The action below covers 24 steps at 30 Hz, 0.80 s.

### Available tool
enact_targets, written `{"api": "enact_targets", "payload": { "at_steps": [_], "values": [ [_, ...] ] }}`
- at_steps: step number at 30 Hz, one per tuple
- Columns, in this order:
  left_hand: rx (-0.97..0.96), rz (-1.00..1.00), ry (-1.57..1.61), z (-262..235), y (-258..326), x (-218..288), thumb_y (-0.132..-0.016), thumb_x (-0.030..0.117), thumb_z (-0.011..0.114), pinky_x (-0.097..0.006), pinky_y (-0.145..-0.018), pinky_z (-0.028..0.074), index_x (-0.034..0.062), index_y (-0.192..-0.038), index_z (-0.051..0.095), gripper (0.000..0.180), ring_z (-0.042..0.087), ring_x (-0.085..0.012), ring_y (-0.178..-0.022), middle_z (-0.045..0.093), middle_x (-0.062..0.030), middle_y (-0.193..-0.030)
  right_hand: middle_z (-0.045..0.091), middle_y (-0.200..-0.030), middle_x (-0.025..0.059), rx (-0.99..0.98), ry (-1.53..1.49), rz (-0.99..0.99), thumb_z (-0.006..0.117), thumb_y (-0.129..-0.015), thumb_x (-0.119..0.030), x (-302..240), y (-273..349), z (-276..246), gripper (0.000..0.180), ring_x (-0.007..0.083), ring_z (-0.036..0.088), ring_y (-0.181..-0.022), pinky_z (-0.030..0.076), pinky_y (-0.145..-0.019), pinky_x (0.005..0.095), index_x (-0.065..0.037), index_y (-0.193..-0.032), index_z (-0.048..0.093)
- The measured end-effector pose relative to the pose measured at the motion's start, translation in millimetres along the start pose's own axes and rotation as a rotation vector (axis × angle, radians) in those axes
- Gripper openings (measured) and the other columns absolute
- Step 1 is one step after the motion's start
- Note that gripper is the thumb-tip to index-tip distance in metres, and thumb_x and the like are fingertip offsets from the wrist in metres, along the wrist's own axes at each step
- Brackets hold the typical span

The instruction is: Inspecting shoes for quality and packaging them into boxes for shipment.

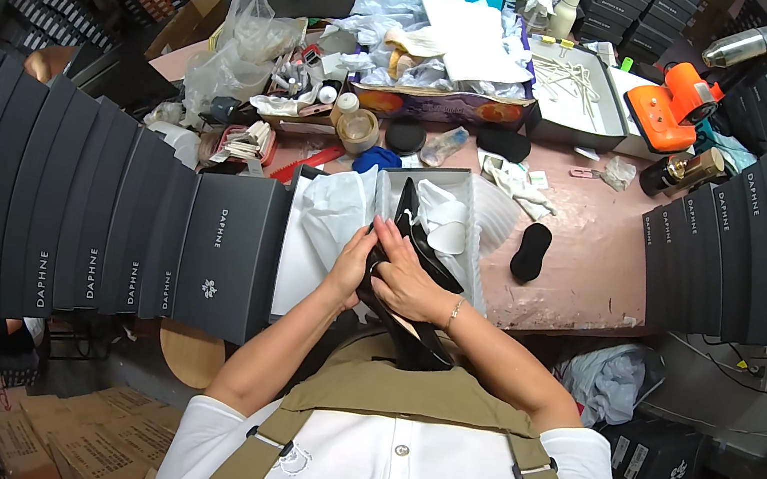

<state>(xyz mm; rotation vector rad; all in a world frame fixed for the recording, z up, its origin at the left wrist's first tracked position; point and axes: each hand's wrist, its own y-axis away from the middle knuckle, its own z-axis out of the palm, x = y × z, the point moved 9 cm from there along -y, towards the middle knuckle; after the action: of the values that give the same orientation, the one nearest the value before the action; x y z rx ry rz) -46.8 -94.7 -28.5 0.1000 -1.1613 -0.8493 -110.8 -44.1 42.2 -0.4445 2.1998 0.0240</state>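
Close in front of my body, both hands are on a black shoe (423, 346) with a pale insole. My left hand (351, 263) is closed against its left side, fingers pointing forward. Across its upper part lies my right hand (409, 282), its fingers bent round the shoe; the fingertips of both hands nearly meet. Just beyond, an open grey shoe box (474, 255) holds a second black shoe (440, 267) and white paper packing (448, 235). White tissue paper (336, 206) lies left of the box's inside.
Stacked dark shoe boxes (229, 254) wall the left, more boxes (698, 241) the right. A black oval pad (530, 252) rests on the pink table (577, 292). Behind stand a paper-filled carton (436, 106), a tray of white sticks (581, 120) and an orange tape dispenser (663, 114).
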Motion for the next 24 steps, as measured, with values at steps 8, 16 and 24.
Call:
{"api": "enact_targets", "payload": {
  "at_steps": [8,16,24],
  "values": [
    [0.022,0.052,0.07,10,8,7,-0.101,0.031,0.044,-0.027,-0.077,0.05,0.0086,-0.116,0.051,0.028,0.059,-0.0129,-0.088,0.059,-0.0047,-0.1,0.028,-0.15,0.0189,0.097,-0.035,-0.024,0.054,-0.079,-0.006,-30,28,-27,0.025,0.0431,0.023,-0.138,0.022,-0.107,0.0612,-0.006,-0.103,0.061],
    [0.022,-0.02,0.003,18,-1,7,-0.1,0.032,0.047,-0.026,-0.064,0.051,0.0095,-0.111,0.051,0.025,0.061,-0.0138,-0.07,0.062,-0.0058,-0.083,0.051,-0.129,0.0121,0.082,0.219,0.251,0.06,-0.084,-0.019,-22,34,-31,0.025,0.035,0.036,-0.132,0.024,-0.106,0.0579,-0.015,-0.108,0.064],
    [0.065,-0.053,-0.089,15,-3,-12,-0.097,0.03,0.053,-0.027,-0.067,0.048,0.0078,-0.109,0.053,0.026,0.059,-0.0132,-0.079,0.058,-0.0043,-0.089,0.013,-0.154,0.0227,0.025,0.342,0.365,0.052,-0.091,-0.034,29,32,5,0.031,0.0461,0.019,-0.139,0.021,-0.1,0.072,-0.006,-0.097,0.064]
  ]
}}
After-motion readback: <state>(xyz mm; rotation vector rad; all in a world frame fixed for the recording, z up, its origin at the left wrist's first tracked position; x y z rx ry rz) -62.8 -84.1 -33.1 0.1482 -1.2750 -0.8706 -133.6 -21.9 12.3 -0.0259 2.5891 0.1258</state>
